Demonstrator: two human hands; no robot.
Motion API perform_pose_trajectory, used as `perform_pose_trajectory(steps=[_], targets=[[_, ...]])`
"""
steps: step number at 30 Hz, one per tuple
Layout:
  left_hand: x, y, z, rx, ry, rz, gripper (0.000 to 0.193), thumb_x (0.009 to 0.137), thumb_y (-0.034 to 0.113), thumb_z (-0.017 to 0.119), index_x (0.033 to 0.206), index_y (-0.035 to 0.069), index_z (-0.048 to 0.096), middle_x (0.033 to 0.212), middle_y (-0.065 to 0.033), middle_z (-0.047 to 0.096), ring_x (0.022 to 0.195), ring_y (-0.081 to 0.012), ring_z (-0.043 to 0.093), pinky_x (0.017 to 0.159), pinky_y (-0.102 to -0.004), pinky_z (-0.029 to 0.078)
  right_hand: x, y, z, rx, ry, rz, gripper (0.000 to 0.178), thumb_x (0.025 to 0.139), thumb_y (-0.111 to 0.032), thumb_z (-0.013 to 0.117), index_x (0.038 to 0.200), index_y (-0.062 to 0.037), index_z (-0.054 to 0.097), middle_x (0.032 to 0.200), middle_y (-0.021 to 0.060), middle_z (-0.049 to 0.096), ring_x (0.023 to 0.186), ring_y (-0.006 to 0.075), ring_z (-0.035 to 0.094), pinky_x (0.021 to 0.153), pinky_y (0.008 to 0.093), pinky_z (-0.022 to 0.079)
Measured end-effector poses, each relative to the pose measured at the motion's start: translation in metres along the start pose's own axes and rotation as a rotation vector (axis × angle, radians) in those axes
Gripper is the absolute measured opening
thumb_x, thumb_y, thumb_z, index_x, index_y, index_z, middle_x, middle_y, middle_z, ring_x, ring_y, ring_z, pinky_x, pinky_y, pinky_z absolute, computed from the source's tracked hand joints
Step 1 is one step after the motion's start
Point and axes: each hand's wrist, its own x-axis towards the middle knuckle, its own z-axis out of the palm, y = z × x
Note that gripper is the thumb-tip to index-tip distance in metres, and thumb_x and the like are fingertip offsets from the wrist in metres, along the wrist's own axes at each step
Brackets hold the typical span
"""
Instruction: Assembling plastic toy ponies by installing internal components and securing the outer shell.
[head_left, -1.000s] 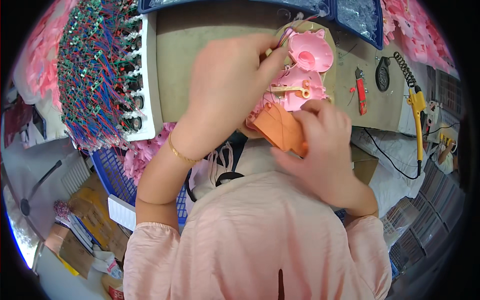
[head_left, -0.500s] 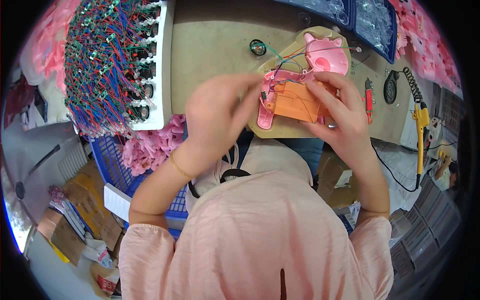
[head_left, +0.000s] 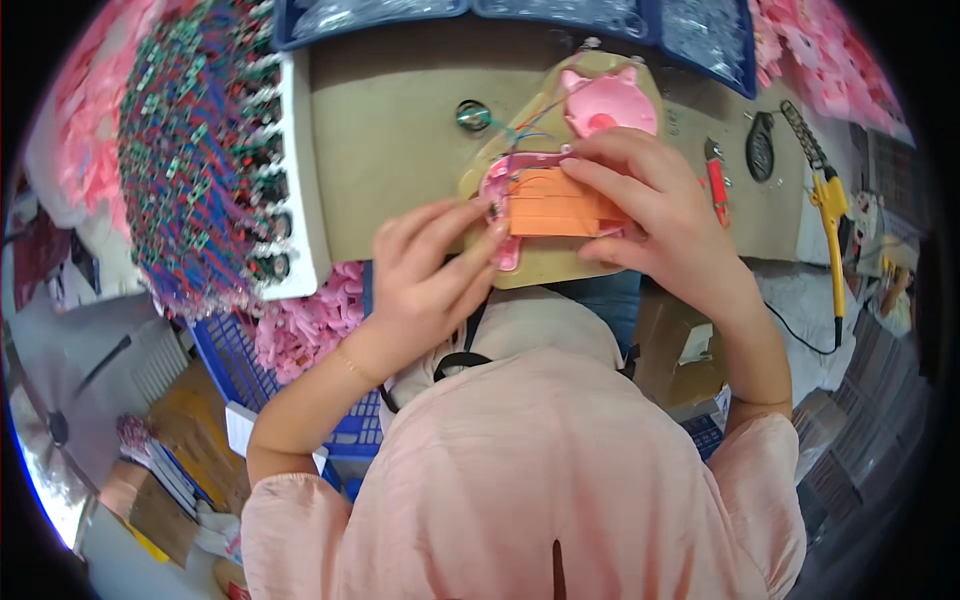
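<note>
A pink plastic toy shell point(head_left: 508, 256), with a cat-eared head part point(head_left: 603, 98), lies on a yellowish shaped holder point(head_left: 560, 268). Inside the body part sits an orange plastic box point(head_left: 556, 214), probably a battery case, with thin coloured wires point(head_left: 527, 132) running out at its top left. My right hand point(head_left: 668, 205) grips the box and shell by the right side, thumb below and fingers above. At the shell's left edge, my left hand point(head_left: 430, 268) closes its thumb and fingertips around the rim, beside a small dark part. A round speaker point(head_left: 472, 115) lies up and left.
To the left, a white foam tray point(head_left: 305, 180) carries a dense heap of wired circuit parts point(head_left: 185, 160). Blue bins point(head_left: 655, 22) of clear pieces line the back. On the right lie a red-handled cutter point(head_left: 717, 190) and a yellow soldering iron point(head_left: 830, 215). Pink parts fill a blue basket point(head_left: 225, 350).
My left hand, blurred in motion before, has come to the shell's left edge and closed there. My right hand keeps its hold. The whole view has shifted slightly.
</note>
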Motion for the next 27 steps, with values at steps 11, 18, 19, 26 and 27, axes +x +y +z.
perform_pose_trajectory(steps=[11, 18, 19, 26, 27], targets=[[0.069, 0.022, -0.003, 0.228, -0.256, 0.143, 0.040, 0.077, 0.027, 0.064, 0.114, 0.012, 0.061, 0.118, 0.0026, 0.059, 0.108, -0.0184, 0.052, 0.086, -0.0342, 0.040, -0.029, 0.003, 0.008, -0.351, 0.240, 0.026, 0.047, 0.060, -0.025, 0.074, 0.100, -0.0022, 0.064, 0.082, 0.0065, 0.056, 0.073, 0.0230, 0.053, 0.066, 0.0350, 0.042], [0.073, 0.016, -0.003, 0.201, -0.262, 0.176, 0.038, 0.078, 0.026, 0.065, 0.113, 0.012, 0.062, 0.118, 0.0018, 0.059, 0.106, -0.0175, 0.053, 0.086, -0.0341, 0.040, -0.020, 0.019, 0.000, -0.192, 0.193, 0.022, 0.045, 0.062, -0.025, 0.074, 0.098, -0.0003, 0.065, 0.080, 0.0081, 0.056, 0.072, 0.0241, 0.053, 0.065, 0.0326, 0.043], [0.070, 0.017, -0.001, 0.188, -0.230, 0.167, 0.035, 0.077, 0.025, 0.065, 0.109, 0.010, 0.062, 0.117, 0.0004, 0.058, 0.107, -0.0177, 0.052, 0.087, -0.0348, 0.040, -0.020, 0.021, -0.001, -0.155, 0.214, 0.026, 0.042, 0.065, -0.021, 0.074, 0.100, 0.0004, 0.064, 0.080, 0.0072, 0.056, 0.072, 0.0214, 0.053, 0.064, 0.0305, 0.043], [0.062, 0.010, -0.014, 0.047, -0.014, -0.133, 0.018, 0.077, 0.017, 0.066, 0.092, 0.007, 0.064, 0.096, -0.0064, 0.061, 0.088, -0.0242, 0.056, 0.076, -0.0369, 0.043, 0.039, 0.014, -0.006, 0.762, 0.204, 0.487, 0.036, 0.084, -0.014, 0.062, 0.115, 0.0014, 0.056, 0.078, -0.0016, 0.055, 0.063, 0.0026, 0.048, 0.055, 0.0160, 0.038], [0.062, 0.010, -0.017, 0.109, 0.024, -0.317, 0.014, 0.078, 0.017, 0.065, 0.087, 0.006, 0.065, 0.088, -0.0069, 0.062, 0.081, -0.0255, 0.056, 0.073, -0.0377, 0.043, 0.050, 0.012, -0.008, 0.934, 0.073, 0.526, 0.036, 0.085, -0.016, 0.060, 0.115, 0.0021, 0.055, 0.077, -0.0018, 0.055, 0.061, 0.0024, 0.047, 0.053, 0.0153, 0.038]])
